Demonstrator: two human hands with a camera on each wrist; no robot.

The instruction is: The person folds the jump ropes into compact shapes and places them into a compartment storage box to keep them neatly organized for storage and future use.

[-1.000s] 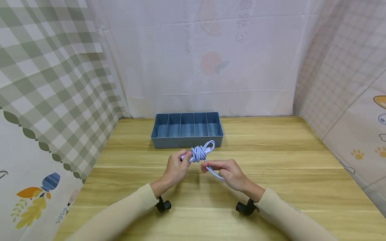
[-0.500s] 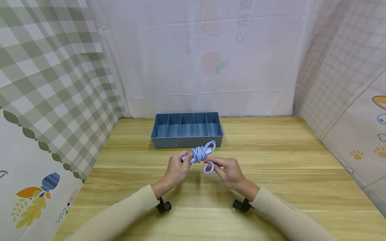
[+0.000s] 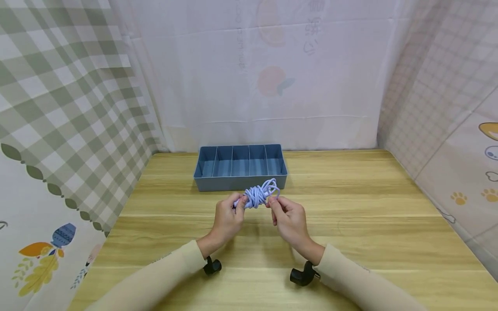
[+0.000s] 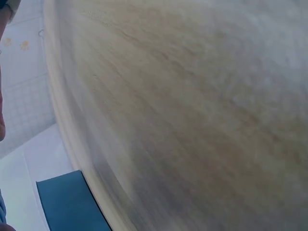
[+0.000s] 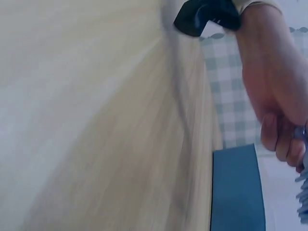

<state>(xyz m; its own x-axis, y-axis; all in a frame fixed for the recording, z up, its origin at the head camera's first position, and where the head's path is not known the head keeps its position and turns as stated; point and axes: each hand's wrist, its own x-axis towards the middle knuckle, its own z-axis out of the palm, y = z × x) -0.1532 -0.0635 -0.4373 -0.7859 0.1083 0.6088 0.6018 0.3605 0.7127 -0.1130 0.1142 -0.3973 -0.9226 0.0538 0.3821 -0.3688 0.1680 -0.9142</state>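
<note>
Cable bundle [image 3: 258,195] pinched between left hand [image 3: 227,218] and right hand [image 3: 289,218].

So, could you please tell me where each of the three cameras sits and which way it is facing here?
Head: worn on the head, looking forward and down at the wooden table; shows both sleeved arms, the left hand and right hand holding a coiled lilac cable before the blue divided tray.
Left wrist: under the left wrist, skimming the blurred tabletop toward a tray corner; only a sliver of skin at the left edge.
Right wrist: under the right wrist, facing across the table at the left hand and a bit of cable.
All three views share the table and tray.
</note>
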